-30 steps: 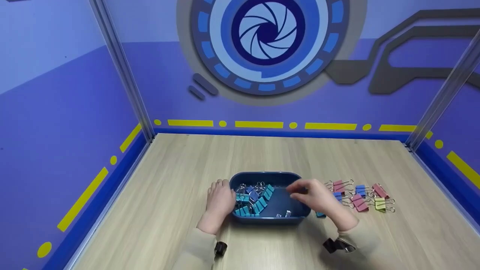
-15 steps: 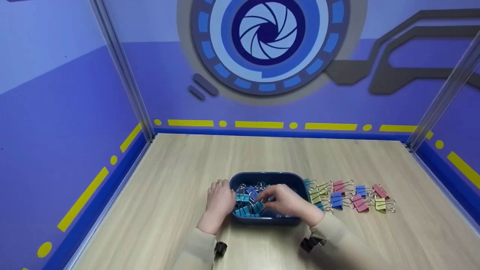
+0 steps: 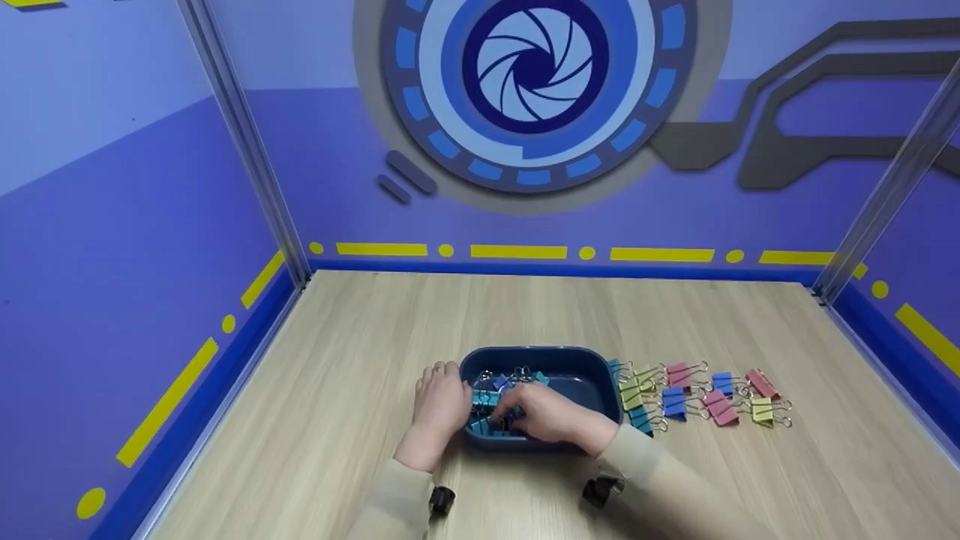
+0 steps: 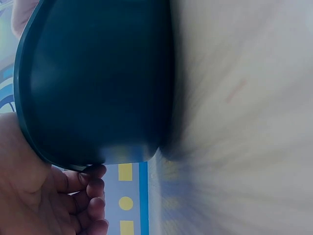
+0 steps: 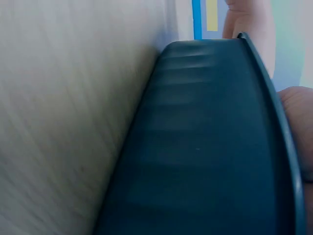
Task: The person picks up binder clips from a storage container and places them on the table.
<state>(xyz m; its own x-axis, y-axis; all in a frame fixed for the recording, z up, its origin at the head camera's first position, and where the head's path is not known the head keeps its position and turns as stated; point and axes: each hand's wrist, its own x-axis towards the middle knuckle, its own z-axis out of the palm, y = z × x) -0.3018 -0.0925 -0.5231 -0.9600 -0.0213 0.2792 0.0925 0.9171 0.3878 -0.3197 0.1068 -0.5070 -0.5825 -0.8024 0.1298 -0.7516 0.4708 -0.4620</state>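
A dark blue oblong box [image 3: 540, 444] stands on the table with binder clips in its left part. Most of these clips are teal, like the teal binder clip [image 3: 480, 427] at the near left corner; a blue one [image 3: 501, 382] lies behind. My left hand [image 3: 442, 401] holds the box's left end at the rim, fingers bent along the outside in the left wrist view. My right hand [image 3: 546, 412] reaches over the near wall into the box, fingers bent down among the teal clips. Its fingertips are partly hidden, and I cannot tell whether they pinch a clip.
Right of the box lie several loose binder clips: pink [image 3: 721, 407], blue [image 3: 674, 403], yellow [image 3: 762, 411] and teal [image 3: 641, 420]. Some lie right against the box's right wall. Blue printed panels [image 3: 322, 165] enclose the wooden table [image 3: 390, 315] at the back and sides.
My right hand has moved left, from over the box's right side to the clips at its near left. The loose clips beside the box came into fuller view. My left hand stayed put.
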